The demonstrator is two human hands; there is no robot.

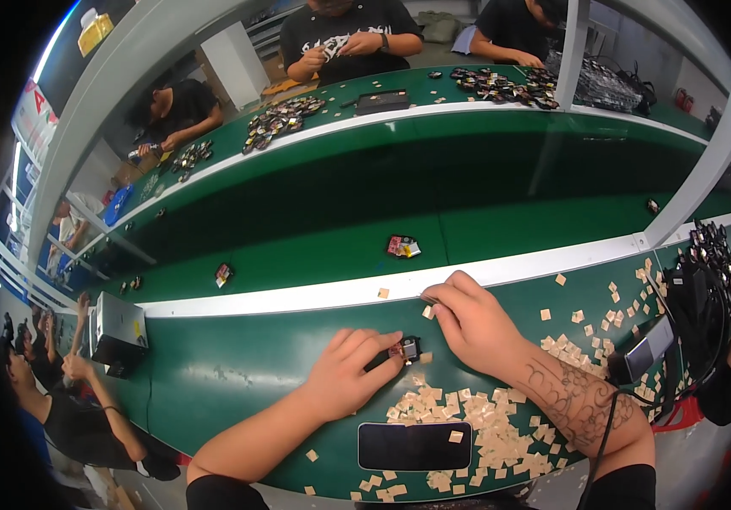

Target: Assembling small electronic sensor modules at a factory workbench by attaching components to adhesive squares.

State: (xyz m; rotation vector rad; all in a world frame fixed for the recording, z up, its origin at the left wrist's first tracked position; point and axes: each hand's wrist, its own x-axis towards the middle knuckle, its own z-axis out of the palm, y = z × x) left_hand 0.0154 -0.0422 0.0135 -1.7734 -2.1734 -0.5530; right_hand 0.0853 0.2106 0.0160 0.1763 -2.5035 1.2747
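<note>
On the green bench, my left hand is closed round a small black electronic assembly. Its silver and reddish parts show at the fingertips, and the rest is under the fingers. My right hand is raised just beyond it, near the white rail, with thumb and forefinger pinched. A small beige square shows at those fingertips. Many similar beige squares lie scattered in a heap nearer me. A dark-screened phone lies flat among them, one square on its glass.
Beyond the white rail, a green conveyor belt carries an electronic assembly and another. A grey box stands at left. At right are a grey-black device, cables and piled black parts. Other people work around.
</note>
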